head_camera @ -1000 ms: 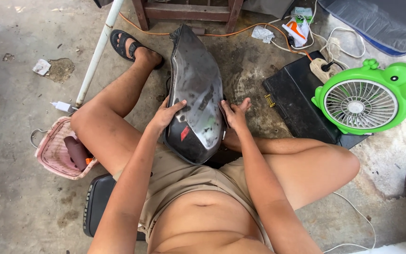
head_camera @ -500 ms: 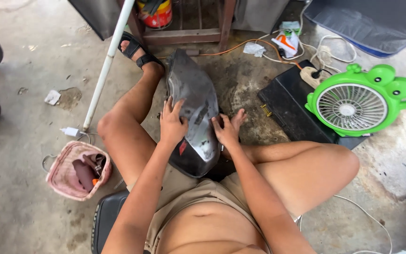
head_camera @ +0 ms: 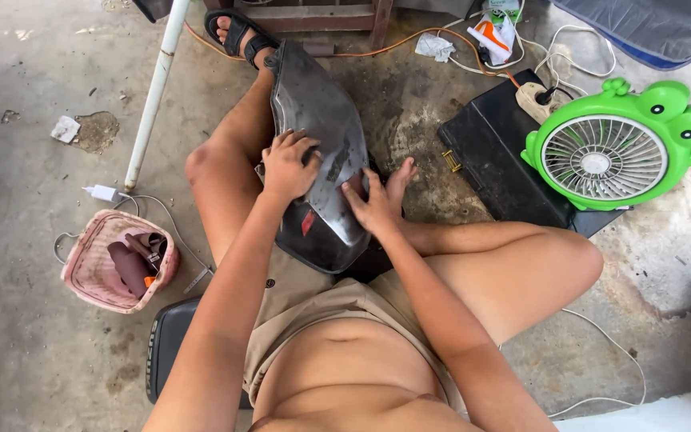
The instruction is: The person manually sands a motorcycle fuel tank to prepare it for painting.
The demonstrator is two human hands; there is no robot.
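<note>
Across the lap, dark glossy panel [head_camera: 317,152], left hand [head_camera: 285,166] spread flat at nine o'clock, right hand [head_camera: 377,204] spread at four.

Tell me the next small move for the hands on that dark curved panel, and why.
Probably shift the right hand further round the dark panel's right edge. The left hand lies flat on top, while the right one only touches the edge, so the panel, propped between the legs, looks loosely held.
</note>
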